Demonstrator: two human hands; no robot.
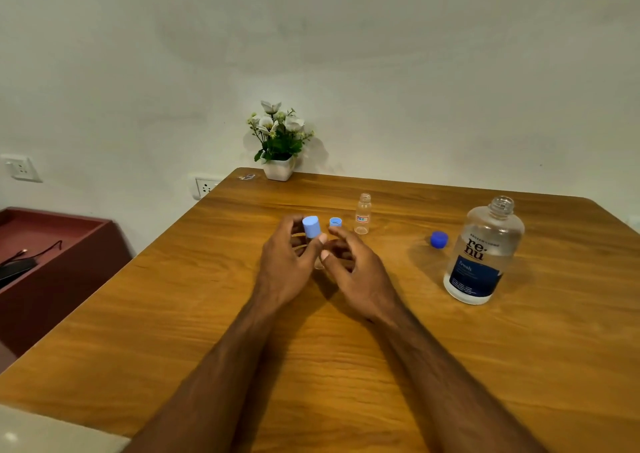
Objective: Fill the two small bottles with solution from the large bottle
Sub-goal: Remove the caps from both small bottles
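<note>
My left hand [291, 262] grips a small clear bottle with a light blue cap [311, 226] on it; the bottle's body is mostly hidden behind my fingers. My right hand [349, 265] hovers just right of it, fingers apart and holding nothing. A second small clear bottle [362, 214] stands uncapped behind my hands, its light blue cap [335, 222] lying on the table beside it. The large clear bottle [483, 255] with a dark blue label stands uncapped at the right, and its dark blue cap [439, 239] rests to its left.
The wooden table [242, 331] stands against a white wall. A white pot of flowers [278, 141] sits at its far edge. A dark red cabinet [52, 262] with a cable is at the left. Wall sockets [206, 186] are behind the table's corner.
</note>
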